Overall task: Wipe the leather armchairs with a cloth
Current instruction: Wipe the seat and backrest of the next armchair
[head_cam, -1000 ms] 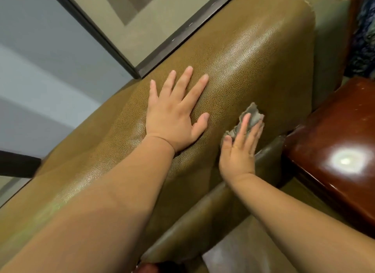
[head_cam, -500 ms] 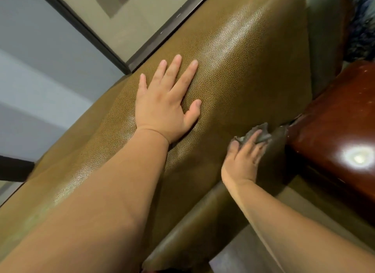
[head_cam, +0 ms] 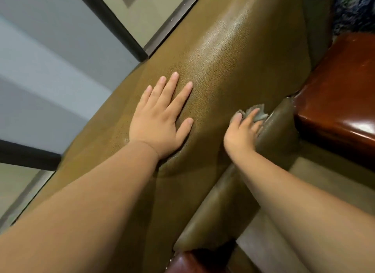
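Note:
An olive-brown leather armchair fills the middle of the view, its broad backrest running from lower left to upper right. My left hand lies flat on the backrest with fingers spread. My right hand presses a small grey cloth against the lower part of the backrest, in the crease where it meets the seat cushion. Most of the cloth is hidden under my fingers.
A glossy reddish-brown wooden armrest stands at the right, close to the cloth. A dark-framed picture and a grey wall lie behind the chair. Patterned dark blue fabric shows at the top right.
My right hand has slid the cloth down the backrest from its middle into the crease by the seat cushion. My left hand stays flat on the backrest.

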The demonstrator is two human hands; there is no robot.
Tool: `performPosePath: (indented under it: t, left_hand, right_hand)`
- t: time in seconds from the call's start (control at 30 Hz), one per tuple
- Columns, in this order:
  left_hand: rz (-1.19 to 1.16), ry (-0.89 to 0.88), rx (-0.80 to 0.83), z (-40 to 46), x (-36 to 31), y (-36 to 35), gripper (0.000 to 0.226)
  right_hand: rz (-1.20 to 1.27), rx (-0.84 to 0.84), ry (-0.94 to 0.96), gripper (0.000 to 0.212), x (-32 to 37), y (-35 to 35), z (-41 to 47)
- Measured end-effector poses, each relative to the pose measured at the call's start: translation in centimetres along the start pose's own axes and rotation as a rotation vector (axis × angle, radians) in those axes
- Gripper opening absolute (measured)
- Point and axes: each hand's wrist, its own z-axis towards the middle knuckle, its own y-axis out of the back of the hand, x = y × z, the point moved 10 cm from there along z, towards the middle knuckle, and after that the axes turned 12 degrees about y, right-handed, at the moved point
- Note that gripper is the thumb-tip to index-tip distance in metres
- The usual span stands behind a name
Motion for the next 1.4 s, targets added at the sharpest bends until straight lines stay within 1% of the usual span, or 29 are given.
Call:
performPosePath:
  t: [0.07,0.13,0.2,0.23,0.3,0.33,0.37,0.4,0.47,0.5,0.57,0.63,0.67,0.73,0.77,0.8,0.83,0.87,0.93,1.0,1.03,1.07,1.13,1.17,1.2,1.23,1.27,1.33,1.4]
  left_hand:
    - [-0.018,-0.002,-0.059,0.4,0.1,0.0,0.076]
    - [-0.062,-0.036,-0.092,0.3,0.1,-0.2,0.074]
    - [-0.069,-0.039,-0.112,-0.2,0.3,-0.5,0.072]
    - [-0.068,-0.039,-0.125,-0.3,0.1,-0.4,0.072]
    - [-0.063,-0.035,-0.134,-0.3,0.1,-0.3,0.073]
    - [-0.062,-0.036,-0.139,-0.3,0.1,-0.3,0.073]
    - [-0.057,-0.039,-0.152,-0.3,0.1,-0.2,0.074]
    - [-0.053,-0.04,-0.166,-0.3,0.2,-0.2,0.074]
    - [-0.056,-0.041,-0.17,-0.2,0.5,-0.4,0.074]
    - [-0.068,-0.043,-0.166,-0.2,0.6,-0.5,0.074]
    - [-0.083,-0.043,-0.171,-0.2,0.7,-0.4,0.072]
    - [-0.08,-0.042,-0.182,-0.1,0.6,-0.3,0.071]
    - [-0.08,-0.04,-0.186,-0.1,0.5,-0.3,0.071]
    - [-0.069,-0.034,-0.191,-0.3,0.5,-0.3,0.071]
    - [-0.067,-0.038,-0.19,-0.3,0.4,-0.4,0.072]
    - [-0.068,-0.041,-0.187,-0.3,0.3,-0.5,0.072]
    - [-0.072,-0.037,-0.185,-0.3,0.3,-0.5,0.072]
    - [-0.078,-0.032,-0.184,-0.2,0.4,-0.5,0.072]
    - [-0.086,-0.026,-0.18,-0.2,0.4,-0.5,0.071]
    - [-0.094,-0.022,-0.176,-0.1,0.3,-0.4,0.07]
    - [-0.099,-0.025,-0.17,-0.2,0.0,-0.5,0.07]
    - [-0.096,-0.025,-0.165,-0.2,-0.2,-0.5,0.069]
    - [-0.069,-0.021,-0.176,-0.1,-0.2,-0.3,0.069]
    - [-0.056,-0.019,-0.181,0.1,0.1,-0.2,0.069]
    - [-0.053,-0.018,-0.181,0.2,0.2,-0.2,0.069]
    - [-0.053,-0.016,-0.181,0.2,0.5,-0.2,0.07]
    - [-0.055,-0.011,-0.182,0.2,0.7,-0.3,0.07]
    - [-0.07,-0.004,-0.179,0.1,0.9,-0.6,0.068]
    - [-0.08,-0.001,-0.168,0.1,0.8,-1.1,0.065]
  right_hand:
    - [0.037,-0.006,0.33,0.075,5.9,-1.9,-3.0]
    - [0.015,0.023,0.613,0.074,9.0,-3.2,-6.9]
    - [-0.098,0.02,0.712,0.075,6.5,-4.1,-7.4]
    - [-0.141,-0.022,0.648,0.074,3.7,-3.7,-6.0]
    - [-0.07,-0.087,0.287,0.075,-2.5,-2.2,-2.5]
    - [-0.023,-0.111,0.118,0.073,-4.2,-1.8,-1.5]
    - [0.027,-0.141,0.052,0.071,-3.7,-1.7,-1.4]
    - [0.042,-0.174,0.123,0.068,-0.8,-1.6,-1.9]
    - [0.018,-0.193,0.511,0.058,7.2,-2.1,-5.1]
    - [0.055,-0.138,0.649,0.059,9.9,-2.9,-6.9]
    - [0.08,-0.077,0.779,0.063,11.3,-3.4,-8.2]
    - [-0.014,-0.137,0.719,0.065,8.1,-2.2,-6.1]
    - [-0.035,-0.142,0.583,0.065,4.9,-1.5,-3.9]
    - [0.065,-0.122,0.186,0.063,-1.3,-0.8,-1.0]
    - [0.094,-0.131,0.064,0.063,-2.8,-1.0,-0.7]
    - [0.101,-0.149,0.041,0.065,-2.2,-1.4,-1.5]
    - [0.103,-0.153,0.107,0.07,-0.2,-2.4,-2.9]
    - [0.065,-0.145,0.26,0.074,3.0,-3.4,-5.0]
    - [0.069,-0.053,0.528,0.066,7.5,-5.5,-9.3]
    - [0.015,-0.023,0.688,0.068,7.4,-5.5,-11.2]
    - [-0.041,-0.061,0.695,0.068,5.7,-4.5,-10.5]
    - [-0.064,-0.088,0.611,0.069,2.8,-3.6,-8.9]
    - [0.016,-0.123,0.256,0.069,-3.1,-2.5,-5.1]
    - [0.068,-0.138,0.111,0.068,-4.4,-2.4,-4.5]
    - [0.105,-0.157,0.026,0.067,-4.2,-2.7,-4.8]
    - [0.148,-0.167,0.022,0.066,-2.2,-3.3,-5.8]
    - [0.178,-0.155,0.115,0.066,1.0,-4.1,-7.0]
    - [0.195,-0.089,0.443,0.066,8.3,-5.5,-10.9]
    - [0.144,-0.016,0.661,0.064,10.5,-6.5,-13.3]
